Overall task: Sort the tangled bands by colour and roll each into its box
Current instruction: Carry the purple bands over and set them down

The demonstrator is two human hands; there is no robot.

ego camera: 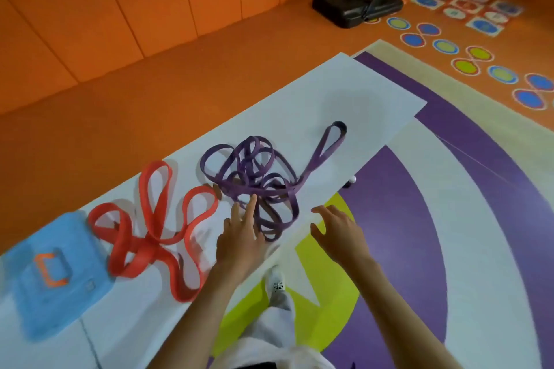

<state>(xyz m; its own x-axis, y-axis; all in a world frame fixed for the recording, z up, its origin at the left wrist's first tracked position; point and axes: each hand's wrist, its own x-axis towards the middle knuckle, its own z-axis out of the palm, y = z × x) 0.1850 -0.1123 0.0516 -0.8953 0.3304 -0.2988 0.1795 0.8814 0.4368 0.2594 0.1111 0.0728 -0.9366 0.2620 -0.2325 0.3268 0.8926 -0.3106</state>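
**Bands lie apart by colour, both hands empty**

Blue box [57, 272] sits at the far left of the white surface [344, 93], blurred, with an orange handle-shaped mark on its top. Just right of it the red band [150, 234] lies in flat loops crossing at one knot-like centre, one loop touching or just beside the box's edge. Next comes the purple band [254, 177], a denser heap of coils with one long loop trailing away toward the surface's far right corner. The left hand [239, 237] reaches over the near edge with its fingers [251, 204] spread open, the longest fingertip touching the purple coils; it grips nothing. The right hand [338, 234] hovers at the near edge, right of the purple heap, fingers loosely curled and open, clear of the band. Beyond lie an orange floor and a purple-and-cream rug [449, 219].
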